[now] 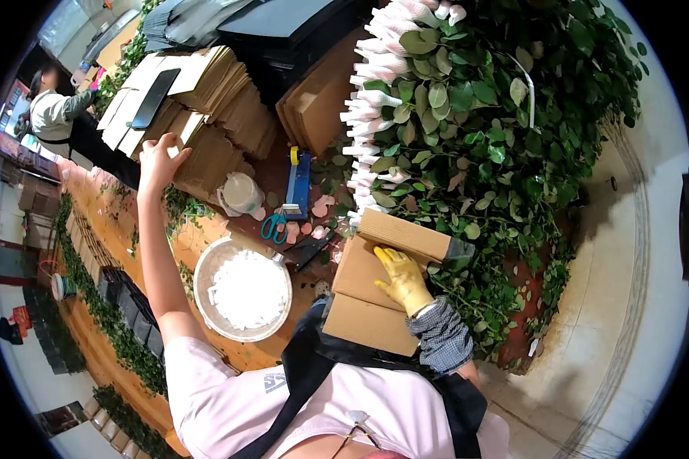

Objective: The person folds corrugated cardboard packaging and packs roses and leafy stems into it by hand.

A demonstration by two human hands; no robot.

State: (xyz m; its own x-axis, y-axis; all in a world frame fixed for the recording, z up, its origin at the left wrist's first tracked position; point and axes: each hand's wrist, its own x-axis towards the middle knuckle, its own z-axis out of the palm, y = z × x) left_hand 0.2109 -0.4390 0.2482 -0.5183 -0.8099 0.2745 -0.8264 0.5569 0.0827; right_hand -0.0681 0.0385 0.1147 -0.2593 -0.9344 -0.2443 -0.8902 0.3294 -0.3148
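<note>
Left grip [163, 157]: curled beside cardboard stack [210, 157]; I can't tell if holding anything.
Right grip [402, 281]: spread on folded cardboard [355, 269], probably steadying its flaps.
Folded cardboard: before the torso [394, 398], beside foliage [475, 153].

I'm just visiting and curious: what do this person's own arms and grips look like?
The left grip and forearm are bare, below a short pale pink sleeve. The right grip wears a yellow glove; behind it sits a dark-and-white checked sleeve cover.

A pale floor [589, 306] is crossed by thin dark lines at the right. Soft shadows [565, 390] are cast upon it.
</note>
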